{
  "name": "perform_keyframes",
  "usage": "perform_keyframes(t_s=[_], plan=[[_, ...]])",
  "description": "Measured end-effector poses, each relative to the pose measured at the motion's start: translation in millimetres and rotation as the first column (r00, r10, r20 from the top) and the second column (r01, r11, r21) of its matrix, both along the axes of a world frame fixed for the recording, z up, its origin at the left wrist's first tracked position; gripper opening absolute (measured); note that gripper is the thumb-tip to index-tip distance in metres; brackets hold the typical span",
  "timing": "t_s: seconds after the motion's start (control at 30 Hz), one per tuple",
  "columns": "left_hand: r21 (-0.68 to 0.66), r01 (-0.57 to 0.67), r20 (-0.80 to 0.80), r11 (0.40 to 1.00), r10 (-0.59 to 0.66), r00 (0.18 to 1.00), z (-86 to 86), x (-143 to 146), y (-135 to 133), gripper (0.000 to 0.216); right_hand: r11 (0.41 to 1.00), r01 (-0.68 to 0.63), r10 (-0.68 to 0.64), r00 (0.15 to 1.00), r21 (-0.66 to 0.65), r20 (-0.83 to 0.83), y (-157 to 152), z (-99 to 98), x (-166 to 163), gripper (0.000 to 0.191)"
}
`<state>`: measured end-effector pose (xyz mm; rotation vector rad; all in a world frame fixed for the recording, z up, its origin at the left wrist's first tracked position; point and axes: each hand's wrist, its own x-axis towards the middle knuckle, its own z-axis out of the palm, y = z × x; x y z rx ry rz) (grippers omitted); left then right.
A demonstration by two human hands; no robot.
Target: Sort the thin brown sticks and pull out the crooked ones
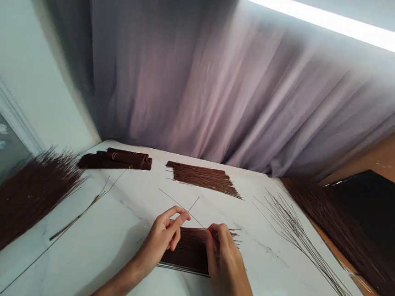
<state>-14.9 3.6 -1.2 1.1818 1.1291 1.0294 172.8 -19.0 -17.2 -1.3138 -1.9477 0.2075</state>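
Just over a dark brown layer of thin parallel strands on the white table, my left hand pinches a thin strand between thumb and index finger. My right hand has its fingertips closed on another thin strand, which slants up to the left past my left fingertips. The two strands cross near my left fingertips. My right hand covers part of the layer, whose loose ends stick out beyond it at the right.
Rolled, tied brown bundles lie at the back left, beside a flat layer of strands. A large heap of strands fills the left edge. Loose strands and a darker heap lie at right. A curtain hangs behind.
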Motion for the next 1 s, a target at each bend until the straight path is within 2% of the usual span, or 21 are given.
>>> perform_keyframes(t_s=[0.3, 0.5, 0.67, 0.87, 1.0], plan=[[0.046, -0.028, 0.058, 0.999, 0.025, 0.998, 2.8, -1.1, -2.8, 0.040, 1.000, -0.017, 0.018, 0.999, -0.014, 0.043, -6.3, -1.3, -0.7, 0.011], [0.047, 0.036, 0.101, 0.998, -0.040, 0.994, 2.6, -4.1, -2.4, 0.038, 0.998, -0.049, 0.049, 0.999, 0.040, -0.013, -3.3, -0.4, 1.5, 0.011], [0.071, 0.072, 0.134, 0.995, -0.081, 0.988, 1.9, -2.4, -1.9, 0.037, 0.996, -0.092, 0.092, 0.995, 0.023, -0.033, -4.2, -1.7, 6.0, 0.009], [-0.007, 0.110, 0.171, 0.994, -0.107, 0.979, 4.8, -2.5, -3.2, 0.036, 0.992, -0.122, 0.123, 0.992, 0.019, -0.036, -6.9, -3.3, 6.8, 0.011], [-0.089, 0.129, 0.217, 0.988, -0.107, 0.970, 0.2, -5.2, -1.6, 0.037, 0.994, -0.105, 0.105, 0.994, 0.007, -0.001, -7.9, -0.7, 5.7, 0.014]])
